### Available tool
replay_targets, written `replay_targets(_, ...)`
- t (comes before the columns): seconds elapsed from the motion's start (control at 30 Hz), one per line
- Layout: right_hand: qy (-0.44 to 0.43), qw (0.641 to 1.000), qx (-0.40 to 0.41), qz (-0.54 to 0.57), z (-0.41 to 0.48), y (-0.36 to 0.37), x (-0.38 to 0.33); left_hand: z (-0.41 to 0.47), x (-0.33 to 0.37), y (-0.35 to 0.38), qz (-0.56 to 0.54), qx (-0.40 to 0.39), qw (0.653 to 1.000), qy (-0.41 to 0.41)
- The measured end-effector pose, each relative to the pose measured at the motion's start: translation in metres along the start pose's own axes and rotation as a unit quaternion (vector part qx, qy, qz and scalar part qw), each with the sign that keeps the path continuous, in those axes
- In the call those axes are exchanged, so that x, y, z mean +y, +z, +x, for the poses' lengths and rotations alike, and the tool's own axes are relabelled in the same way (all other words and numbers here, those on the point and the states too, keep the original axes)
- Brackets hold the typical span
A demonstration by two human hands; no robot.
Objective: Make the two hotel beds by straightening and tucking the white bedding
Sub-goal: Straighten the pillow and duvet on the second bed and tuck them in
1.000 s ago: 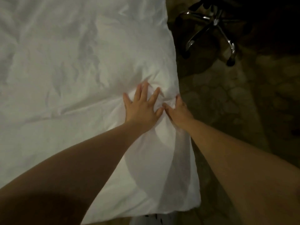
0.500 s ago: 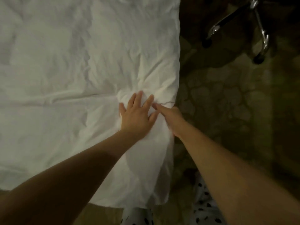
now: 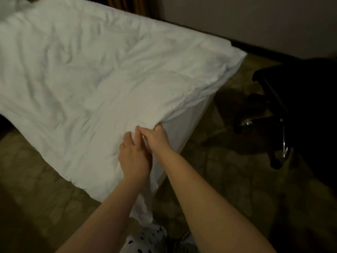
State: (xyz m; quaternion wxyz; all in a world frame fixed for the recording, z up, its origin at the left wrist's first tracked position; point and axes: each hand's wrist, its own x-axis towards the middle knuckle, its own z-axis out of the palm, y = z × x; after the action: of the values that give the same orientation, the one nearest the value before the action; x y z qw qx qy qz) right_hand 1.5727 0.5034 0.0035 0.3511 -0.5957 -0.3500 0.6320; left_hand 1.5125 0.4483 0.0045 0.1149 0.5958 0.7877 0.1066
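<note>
- The white crumpled duvet (image 3: pixel 102 73) lies spread over the top of the bed and fills most of the view. Its surface is full of soft folds and creases.
- Its right edge hangs a little over the white side of the mattress (image 3: pixel 184 130). The near corner of the duvet droops down toward the floor, close to the person.
- Both hands are at the near part of this right edge, very close together and touching each other.
- The left hand (image 3: pixel 134 157) lies palm down on top of the duvet just inside the edge. Its fingers are a little bent and press on the cloth.
- The right hand (image 3: pixel 157 137) grips the edge of the duvet. Its fingers are curled under the fold and its thumb is on top, and the cloth is gathered into a small ridge at that place.
- Both forearms are bare and reach forward from the bottom of the view.
- A brownish patterned carpet (image 3: pixel 209 172) covers the floor around the bed.
- A black office chair with a shiny metal base (image 3: pixel 280 125) stands on the carpet to the right, well apart from the bed.
- White clothing with black dots (image 3: pixel 149 238) shows at the bottom, between the arms.
</note>
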Motion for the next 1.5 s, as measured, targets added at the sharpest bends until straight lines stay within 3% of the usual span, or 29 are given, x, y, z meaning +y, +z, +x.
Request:
replay_targets(0.07,-0.014,1.000,-0.012,0.007,0.000,0.007,-0.017,0.015,-0.005,-0.022,-0.041,0.011,0.999,-0.001)
replay_targets(0.23,0.040,0.990,-0.026,0.130,0.015,0.017,-0.036,0.057,-0.025,-0.076,-0.009,-0.108,0.993,0.036)
replay_targets(0.43,0.091,0.967,0.010,0.239,0.052,0.008,-0.064,0.091,-0.049,-0.098,-0.110,-0.178,0.976,0.062)
replay_targets(0.6,0.115,0.944,0.052,0.305,0.089,-0.011,-0.086,0.115,-0.063,-0.113,-0.105,-0.221,0.969,0.038)
replay_targets(0.7,0.120,0.946,0.089,0.288,0.110,-0.004,-0.099,0.121,-0.066,-0.109,-0.034,-0.150,0.988,-0.020)
replay_targets(0.8,0.117,0.958,0.093,0.244,0.133,0.017,-0.115,0.120,-0.054,-0.090,0.100,0.006,0.984,-0.150)
replay_targets(0.97,0.112,0.970,0.097,0.193,0.150,0.045,-0.137,0.096,-0.038,-0.067,0.065,0.138,0.963,-0.224)
replay_targets(1.13,0.074,0.977,0.011,0.202,0.158,0.066,-0.172,0.091,-0.024,-0.052,0.047,0.082,0.951,-0.295)
replay_targets(1.23,0.047,0.989,-0.005,0.141,0.159,0.069,-0.175,0.096,-0.038,-0.055,0.022,0.080,0.932,-0.353)
replay_targets(1.5,-0.021,0.996,0.041,0.074,0.147,0.083,-0.187,0.094,-0.107,-0.131,0.133,0.114,0.930,-0.324)
